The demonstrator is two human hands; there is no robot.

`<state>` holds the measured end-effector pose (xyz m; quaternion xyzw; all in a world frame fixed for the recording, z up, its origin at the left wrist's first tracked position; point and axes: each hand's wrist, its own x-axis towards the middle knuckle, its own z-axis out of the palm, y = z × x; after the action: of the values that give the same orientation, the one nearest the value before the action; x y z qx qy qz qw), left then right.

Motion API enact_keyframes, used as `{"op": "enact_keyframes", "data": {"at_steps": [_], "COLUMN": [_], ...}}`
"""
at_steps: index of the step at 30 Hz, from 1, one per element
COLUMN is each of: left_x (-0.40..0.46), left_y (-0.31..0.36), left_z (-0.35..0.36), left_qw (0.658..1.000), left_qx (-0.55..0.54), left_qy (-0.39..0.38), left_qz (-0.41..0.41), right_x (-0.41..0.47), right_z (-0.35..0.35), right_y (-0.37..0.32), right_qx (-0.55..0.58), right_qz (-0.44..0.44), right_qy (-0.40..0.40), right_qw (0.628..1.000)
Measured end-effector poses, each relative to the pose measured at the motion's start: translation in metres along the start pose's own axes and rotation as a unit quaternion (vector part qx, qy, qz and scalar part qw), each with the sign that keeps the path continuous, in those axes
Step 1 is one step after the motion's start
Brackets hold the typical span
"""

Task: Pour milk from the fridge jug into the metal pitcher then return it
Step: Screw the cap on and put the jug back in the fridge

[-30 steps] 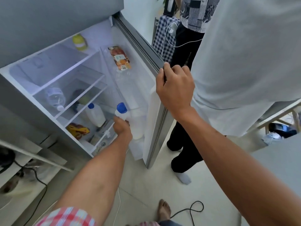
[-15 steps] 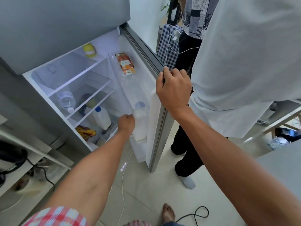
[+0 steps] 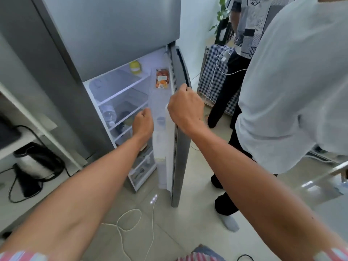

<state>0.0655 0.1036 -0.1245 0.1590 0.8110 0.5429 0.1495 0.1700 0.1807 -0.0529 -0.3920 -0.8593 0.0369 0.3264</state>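
- Black kettle [image 3: 35,162] with a steel body sits at the far left on a low white shelf [image 3: 28,117], its dark cord [image 3: 13,187] looping beside it.
- Grey fridge [image 3: 113,34] stands next in line, upper door shut, lower compartment open and lit inside.
- On the top glass shelf rests a small yellow jar [image 3: 135,67]; one shelf down a clear water bottle [image 3: 109,114] lies on its side.
- My left hand [image 3: 142,122] is inside the open compartment, fingers curled loosely into a fist, empty, just beside the door's inner racks.
- The milk jug [image 3: 160,136] stands in the lower door rack, its blue cap [image 3: 161,120] showing through the frosted plastic, just right of my left hand and apart from it.
- Higher in the door sits an orange-printed carton [image 3: 162,78].
- My right hand [image 3: 185,108] is closed over the edge of the fridge door [image 3: 178,147], fingers hooked round the dark handle strip [image 3: 182,66], holding the door partly open.
- On the tiled floor [image 3: 188,223] below, a white cable [image 3: 130,221] coils between my forearms.
- Right of the door, a person in dark trousers [image 3: 227,95] stands by a blue checked cloth [image 3: 209,72].
- Nearest on the right, another person in a white T-shirt [image 3: 293,87] fills that side of the view.
- I can't see the metal pitcher from here.
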Motion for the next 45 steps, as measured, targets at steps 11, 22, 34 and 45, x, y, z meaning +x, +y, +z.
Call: {"op": "enact_keyframes", "data": {"at_steps": [11, 22, 34, 45], "left_x": [0.042, 0.041, 0.036, 0.051], "left_y": [-0.008, -0.002, 0.0, 0.019], "left_z": [-0.062, -0.095, -0.067, -0.084], "left_qw": [0.998, 0.93, 0.83, 0.867], "left_qx": [-0.021, 0.1, 0.487, 0.474], "left_qy": [0.011, 0.328, 0.237, 0.153], "left_qz": [-0.055, 0.131, 0.138, 0.027], "right_x": [0.058, 0.075, 0.108, 0.123], "right_z": [0.046, 0.122, 0.143, 0.137], "right_y": [-0.005, -0.011, -0.041, -0.06], "right_qx": [0.207, 0.175, 0.115, 0.072], "right_qz": [-0.089, -0.256, -0.366, -0.369], "right_qy": [-0.163, -0.142, -0.235, -0.332], "right_qw": [0.96, 0.94, 0.893, 0.865]}}
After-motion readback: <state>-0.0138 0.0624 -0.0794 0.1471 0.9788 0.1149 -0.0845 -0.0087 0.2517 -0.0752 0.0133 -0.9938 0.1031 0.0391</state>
